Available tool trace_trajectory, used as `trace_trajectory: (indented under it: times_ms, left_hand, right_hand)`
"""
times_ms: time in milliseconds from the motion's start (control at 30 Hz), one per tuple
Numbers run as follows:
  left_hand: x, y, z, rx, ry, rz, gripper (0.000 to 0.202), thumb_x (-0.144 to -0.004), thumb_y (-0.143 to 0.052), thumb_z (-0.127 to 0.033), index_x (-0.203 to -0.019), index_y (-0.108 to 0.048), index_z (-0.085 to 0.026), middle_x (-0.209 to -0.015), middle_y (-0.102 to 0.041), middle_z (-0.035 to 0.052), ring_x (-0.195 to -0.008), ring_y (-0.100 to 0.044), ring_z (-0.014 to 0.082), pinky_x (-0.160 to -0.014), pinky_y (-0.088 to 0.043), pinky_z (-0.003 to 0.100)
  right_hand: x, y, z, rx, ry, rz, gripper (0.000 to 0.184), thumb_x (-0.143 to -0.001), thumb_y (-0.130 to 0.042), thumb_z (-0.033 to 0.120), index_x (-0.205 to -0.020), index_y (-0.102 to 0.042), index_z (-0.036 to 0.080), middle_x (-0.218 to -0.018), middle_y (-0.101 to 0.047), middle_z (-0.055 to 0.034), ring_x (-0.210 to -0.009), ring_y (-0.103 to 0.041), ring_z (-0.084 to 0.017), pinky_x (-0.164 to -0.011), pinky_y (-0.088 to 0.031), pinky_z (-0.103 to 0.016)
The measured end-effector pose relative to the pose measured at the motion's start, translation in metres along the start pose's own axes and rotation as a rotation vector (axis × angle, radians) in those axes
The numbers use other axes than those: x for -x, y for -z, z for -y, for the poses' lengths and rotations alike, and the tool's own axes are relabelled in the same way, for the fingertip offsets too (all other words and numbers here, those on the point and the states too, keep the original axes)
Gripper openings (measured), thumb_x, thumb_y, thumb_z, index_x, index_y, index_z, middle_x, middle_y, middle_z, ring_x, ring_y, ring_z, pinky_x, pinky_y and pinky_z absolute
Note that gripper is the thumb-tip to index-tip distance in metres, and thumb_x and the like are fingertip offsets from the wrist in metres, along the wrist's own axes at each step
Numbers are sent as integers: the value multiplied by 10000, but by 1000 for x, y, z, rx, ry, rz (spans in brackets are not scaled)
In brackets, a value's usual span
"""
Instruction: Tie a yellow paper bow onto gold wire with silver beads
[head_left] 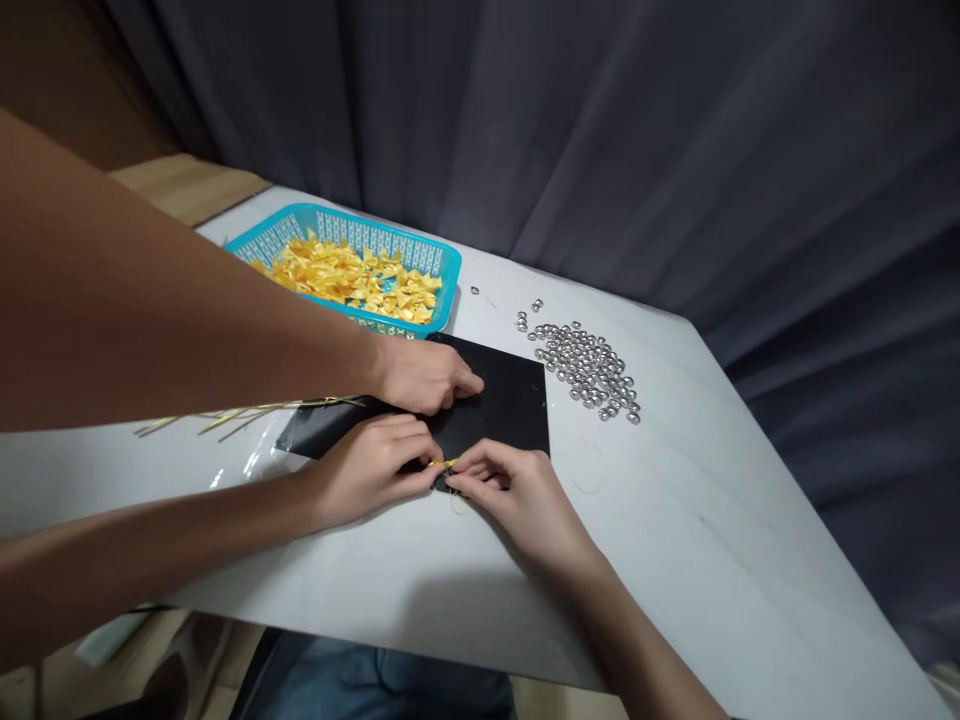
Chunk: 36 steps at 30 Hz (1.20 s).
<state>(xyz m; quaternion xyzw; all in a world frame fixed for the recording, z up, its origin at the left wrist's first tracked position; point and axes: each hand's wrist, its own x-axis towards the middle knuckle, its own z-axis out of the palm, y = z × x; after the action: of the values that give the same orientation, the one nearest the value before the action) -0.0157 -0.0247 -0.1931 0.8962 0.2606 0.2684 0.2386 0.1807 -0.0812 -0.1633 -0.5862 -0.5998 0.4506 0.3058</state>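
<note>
My left hand (375,465) and my right hand (510,490) meet at the near edge of a black sheet (510,400) on the white table (675,560). Both are closed in a pinch on a small yellow piece (444,464) held between their fingertips. What it is exactly is too small to tell. Another person's arm reaches in from the left above mine, and that hand (424,375) rests fingers-down on the black sheet.
A blue plastic basket (442,262) at the back holds several yellow folded pieces (352,275). A pile of small silver beads (589,365) lies right of the sheet. Thin gold strands (247,410) and clear plastic lie to the left. A dark curtain hangs behind the table.
</note>
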Motion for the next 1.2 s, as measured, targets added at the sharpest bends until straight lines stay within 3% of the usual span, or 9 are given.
trace_trajectory:
  times_ms: [200, 333, 433, 600, 900, 1200]
  left_hand:
    - [0, 0, -6, -16, -59, -39, 165, -911, -559, -194, -789, -670, -183, -735, -716, 13, -707, -642, 138, -700, -468, 249]
    - [-1, 3, -10, -82, -171, -97, 155, -924, -568, -200, -822, -683, -182, -734, -724, 29, -686, -656, 140, -668, -465, 254]
    - [-1, 5, -12, -151, -260, -139, 125, -927, -569, -178, -851, -667, -184, -749, -729, 29, -683, -660, 137, -641, -457, 250]
    - [1, 6, -10, -202, -365, -181, 89, -923, -568, -137, -910, -645, -182, -776, -735, 40, -726, -662, 155, -679, -495, 264]
    - [-1, 7, -6, 98, -320, -113, 168, -949, -518, -114, -1027, -652, -178, -884, -739, 92, -836, -677, 178, -764, -553, 292]
    - [-2, 7, -7, 212, -396, -18, 182, -944, -519, -90, -1051, -658, -141, -921, -743, 107, -889, -663, 183, -804, -545, 295]
  right_hand:
    - [-1, 10, 6, 75, 63, -31, 192, -780, -741, 312, -716, -634, 167, -624, -552, 45, -577, -470, -99, -518, -358, -204]
    - [-3, 18, 7, -85, -44, 65, 290, -844, -659, 416, -736, -676, 147, -634, -585, 13, -568, -479, -104, -495, -357, -206]
    - [-4, 19, 4, -178, -75, 171, 324, -800, -697, 455, -752, -728, 137, -618, -615, -5, -544, -494, -107, -485, -375, -213]
    - [-8, 12, 0, -289, -70, 170, 375, -704, -773, 499, -746, -725, 129, -627, -627, -1, -544, -509, -102, -527, -419, -229]
    - [-10, 4, 2, -443, -19, 70, 363, -708, -777, 495, -748, -673, 149, -703, -640, 1, -673, -573, -128, -702, -447, -267]
    - [-16, 7, 1, -619, -7, -104, 372, -629, -838, 495, -720, -697, 163, -698, -649, 3, -624, -544, -104, -648, -456, -239]
